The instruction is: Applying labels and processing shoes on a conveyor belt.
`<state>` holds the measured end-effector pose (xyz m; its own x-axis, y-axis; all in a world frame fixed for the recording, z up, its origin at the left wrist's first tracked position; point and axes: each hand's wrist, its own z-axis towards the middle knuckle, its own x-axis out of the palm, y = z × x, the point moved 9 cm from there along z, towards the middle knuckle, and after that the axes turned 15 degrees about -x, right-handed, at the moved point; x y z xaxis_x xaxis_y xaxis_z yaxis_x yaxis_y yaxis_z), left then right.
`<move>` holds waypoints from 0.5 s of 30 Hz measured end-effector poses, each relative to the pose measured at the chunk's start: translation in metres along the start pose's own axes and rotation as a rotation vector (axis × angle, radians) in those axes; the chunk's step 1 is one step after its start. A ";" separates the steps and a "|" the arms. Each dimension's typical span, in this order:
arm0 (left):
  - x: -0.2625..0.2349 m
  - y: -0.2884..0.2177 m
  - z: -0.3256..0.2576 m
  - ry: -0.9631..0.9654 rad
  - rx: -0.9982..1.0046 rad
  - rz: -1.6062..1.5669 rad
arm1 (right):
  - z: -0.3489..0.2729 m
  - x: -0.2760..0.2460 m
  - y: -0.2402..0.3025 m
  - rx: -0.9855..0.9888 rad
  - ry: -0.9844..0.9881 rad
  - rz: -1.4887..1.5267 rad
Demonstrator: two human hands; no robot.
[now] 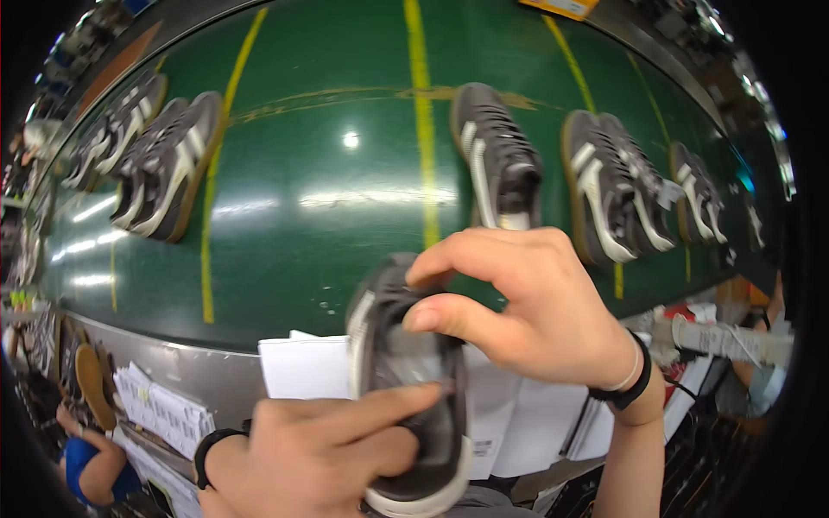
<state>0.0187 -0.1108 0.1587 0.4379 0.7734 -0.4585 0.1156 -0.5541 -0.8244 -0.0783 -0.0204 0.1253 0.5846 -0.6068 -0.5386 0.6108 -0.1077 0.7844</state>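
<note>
Head view, right fingers (pixel 466 256) gripping dark shoe (pixel 389 358), left fingers (pixel 384 404) at its opening, hold unclear, illegible label (pixel 484 447) nearby

White glare streaked the bright green desk (pixel 302 268); my left hand (pixel 315 445) blurred; edges bent near the black rim.

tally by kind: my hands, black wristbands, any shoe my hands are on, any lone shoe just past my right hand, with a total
Hands: 2 (left hand, right hand)
Black wristbands: 2 (left band, right band)
Handled shoe: 1
Lone shoe: 1
Total: 6
</note>
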 end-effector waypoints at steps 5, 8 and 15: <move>-0.025 0.023 0.040 -0.459 0.115 0.385 | -0.124 -0.063 0.026 0.164 -0.332 -0.454; 0.002 0.015 0.071 -0.565 0.059 0.495 | -0.259 -0.069 0.022 0.645 -0.326 -0.512; 0.203 -0.070 0.096 0.149 0.427 0.386 | -0.445 -0.076 0.020 1.000 -0.603 -0.623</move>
<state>0.0137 0.1149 0.0911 0.5010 0.4721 -0.7253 -0.4319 -0.5899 -0.6823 0.1269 0.3742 0.0454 -0.1350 -0.4692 -0.8727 -0.1177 -0.8669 0.4843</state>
